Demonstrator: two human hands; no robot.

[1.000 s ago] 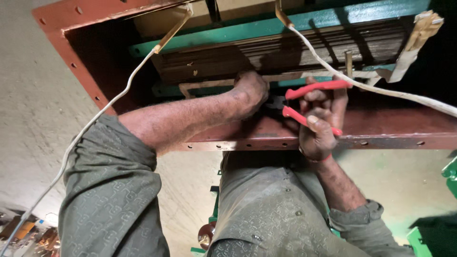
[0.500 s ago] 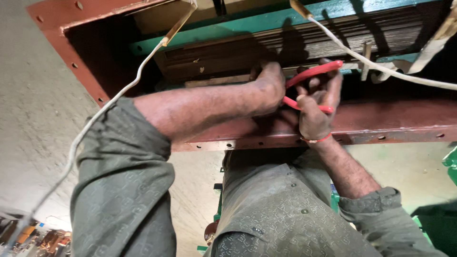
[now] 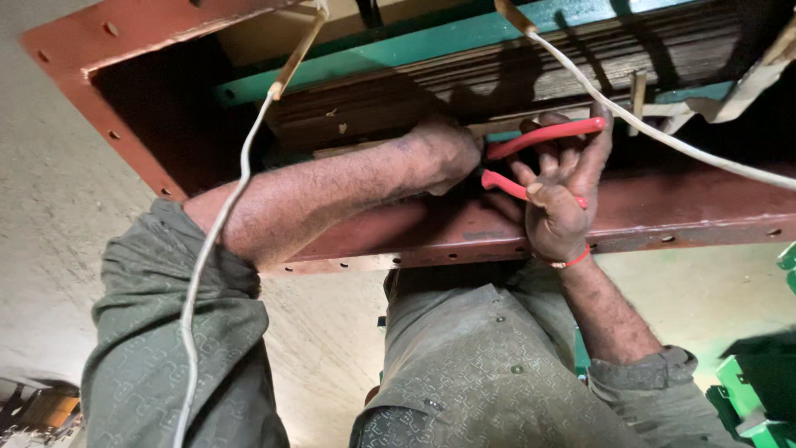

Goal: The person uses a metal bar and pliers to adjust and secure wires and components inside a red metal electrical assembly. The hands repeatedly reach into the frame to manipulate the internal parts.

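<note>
Red-handled pliers (image 3: 531, 158) are gripped by the right hand (image 3: 560, 195) inside the rust-red steel frame (image 3: 663, 216), beside the closed left hand (image 3: 444, 153) pressed against stacked brown laminations (image 3: 514, 79), so steady squeezing seems called for.

A rust-red steel frame (image 3: 464, 236) with bolt holes along its rim carries everything here. Inside it, a stack of dark laminations (image 3: 497, 87) sits under a green bar (image 3: 464, 41), with white cords (image 3: 663, 137) trailing across the frame's far edge.

Pale concrete floor (image 3: 50, 249), green crates (image 3: 759, 390) at right.
</note>
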